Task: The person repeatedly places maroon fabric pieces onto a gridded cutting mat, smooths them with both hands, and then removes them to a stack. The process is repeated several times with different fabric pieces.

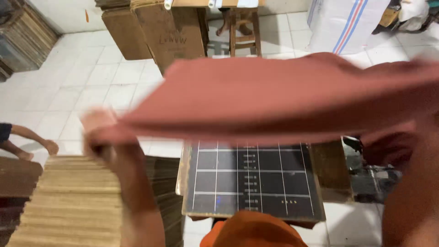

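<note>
Brown cardboard sheets [176, 32] lean at upper centre; a white sack [340, 23] with blue and red stripes stands upper right. The reddish cloth [283, 98] spans mid-frame above the dark gridded board [254, 180]. The left hand [103, 135] pinches its left corner, fingers closed. The right hand's grip is hidden at the right edge.

one red cloth [283, 98], one gridded board [254, 180]

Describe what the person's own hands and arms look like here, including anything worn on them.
Both are bare: the left hand and its forearm show no glove, sleeve, watch or ring. The right hand is mostly hidden and motion-blurred, with a bare forearm below it. No markings can be made out.
</note>
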